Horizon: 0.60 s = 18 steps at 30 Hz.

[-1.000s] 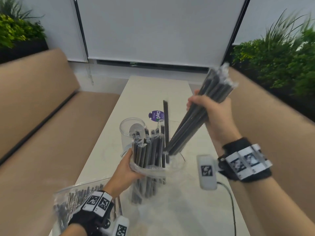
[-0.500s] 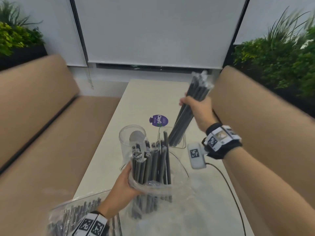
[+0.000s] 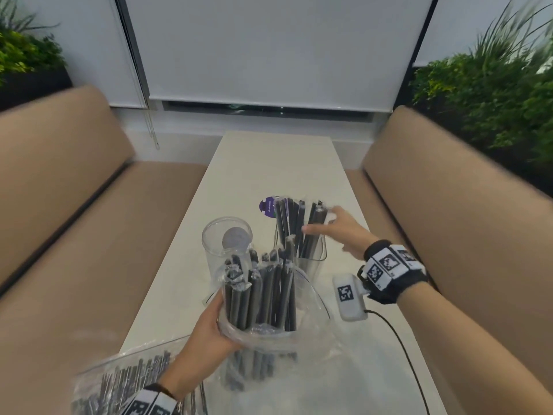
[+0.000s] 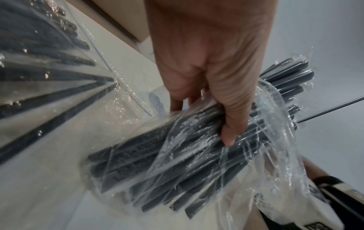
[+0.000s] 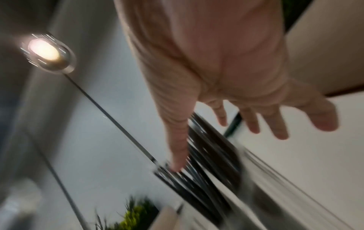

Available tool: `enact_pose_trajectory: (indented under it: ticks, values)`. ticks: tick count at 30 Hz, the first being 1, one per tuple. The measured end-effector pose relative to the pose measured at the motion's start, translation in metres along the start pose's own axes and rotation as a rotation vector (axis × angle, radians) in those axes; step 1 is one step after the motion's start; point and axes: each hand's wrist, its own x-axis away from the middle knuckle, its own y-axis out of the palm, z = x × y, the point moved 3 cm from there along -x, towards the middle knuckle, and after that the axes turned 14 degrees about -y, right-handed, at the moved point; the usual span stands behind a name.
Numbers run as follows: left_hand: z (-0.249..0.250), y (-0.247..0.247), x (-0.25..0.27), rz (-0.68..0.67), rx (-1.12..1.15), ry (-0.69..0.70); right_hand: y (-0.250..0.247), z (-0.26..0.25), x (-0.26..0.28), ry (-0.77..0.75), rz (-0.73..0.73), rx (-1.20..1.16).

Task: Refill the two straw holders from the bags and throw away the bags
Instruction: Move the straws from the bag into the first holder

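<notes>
Near left corner of desk (image 3: 245, 163): a second clear bag of dark straws (image 3: 119, 387) lay flat, partly under the left forearm. Just beyond it, toward the near edge's middle, the left hand (image 3: 206, 333) gripped an open clear bag (image 3: 269, 333) standing upright on the desk, fingers (image 4: 230, 124) and thumb curled round the plastic and the bundle of wrapped black straws (image 3: 263, 292) inside; straw tops stuck up out of the bag's mouth. Left wrist view confirmed the thumb pressed across the film onto the straws.

Behind the bag, near the desk's middle, two clear holders stood side by side. The round holder (image 3: 227, 247), on the left, held no straws; only a grey disc was visible through its wall. The square holder (image 3: 308, 253), on the right, held a batch of black straws (image 3: 296, 223) standing upright and fanned slightly. The right hand (image 3: 344, 232) was beside their upper ends with fingers (image 5: 275, 124) spread and straight, gripping nothing; the index fingertip lay against the straws in the right wrist view, which was motion-blurred. A purple sticker (image 3: 267, 206) showed on the desk just behind the square holder.

Tan bench seats ran along both long edges of the desk; white blinds beyond the far edge.
</notes>
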Motion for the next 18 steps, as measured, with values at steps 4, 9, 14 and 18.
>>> enact_pose_trajectory:
  ticks: [4,9,14,18]
  values:
    - [0.001,-0.001,0.002,0.005,-0.01,0.003,-0.033,-0.038,0.033,-0.313,0.395,-0.079]
    - [0.001,-0.001,0.006,0.001,-0.007,0.005,0.03,-0.025,0.098,-0.211,-0.073,-0.175]
    - [0.003,0.009,0.013,-0.04,-0.01,0.035,0.091,0.007,0.116,-0.296,-0.138,-0.177]
    - [-0.001,0.004,0.014,0.017,0.03,0.039,0.085,0.007,0.112,-0.326,-0.005,-0.309]
